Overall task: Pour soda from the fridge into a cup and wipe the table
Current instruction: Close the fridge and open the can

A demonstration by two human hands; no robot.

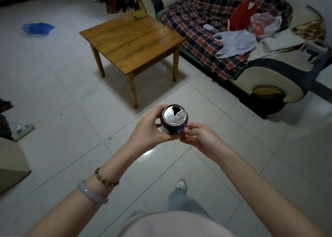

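Observation:
A dark blue soda can with a silver top stands upright in front of me, and its mouth is open. My left hand wraps around its left side and underside. My right hand touches the can's lower right with closed fingers. A small wooden table stands on the tiled floor ahead, beyond the can. A yellow cloth lies at the table's far corner. No cup is in view.
A sofa with a plaid blanket runs along the right, holding plastic bags and a red item. A blue plastic bag lies on the floor far left. A power strip sits at left. My foot is below.

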